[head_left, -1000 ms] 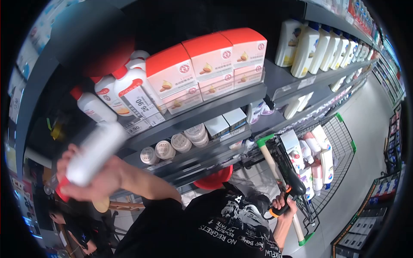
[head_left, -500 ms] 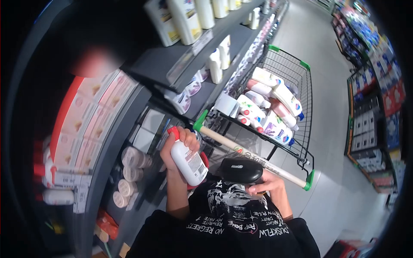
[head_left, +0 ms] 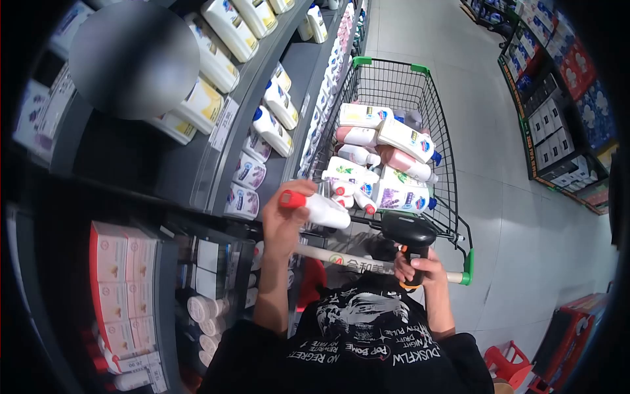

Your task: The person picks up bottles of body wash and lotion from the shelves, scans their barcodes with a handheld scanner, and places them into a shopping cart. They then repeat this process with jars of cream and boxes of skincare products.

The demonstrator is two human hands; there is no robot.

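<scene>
My left hand [head_left: 283, 220] is wrapped round a white bottle [head_left: 326, 211] with a red cap, tilted on its side over the near left corner of the shopping cart [head_left: 438, 79]. My right hand [head_left: 422, 266] grips the handle of a black handheld scanner [head_left: 408, 228], whose rounded head lies beside the cart's near edge. Below both hands runs the cart's pale handlebar [head_left: 321, 255]. Inside the cart lies a pile of white and pink bottles, among them a large white bottle [head_left: 405, 139] and small red-capped ones [head_left: 363, 200].
Shelves [head_left: 190, 171] with white and yellow bottles [head_left: 231, 29] line the left side. Pink boxes [head_left: 125, 282] and round jars [head_left: 209, 307] stand lower left. Across the aisle floor [head_left: 512, 197] is another shelf [head_left: 554, 131]. A red stool [head_left: 508, 364] sits lower right.
My left hand has moved the white bottle up and right, toward the cart, and tipped it flatter. The scanner is now held lower-right, with its handle visible. The view has shifted.
</scene>
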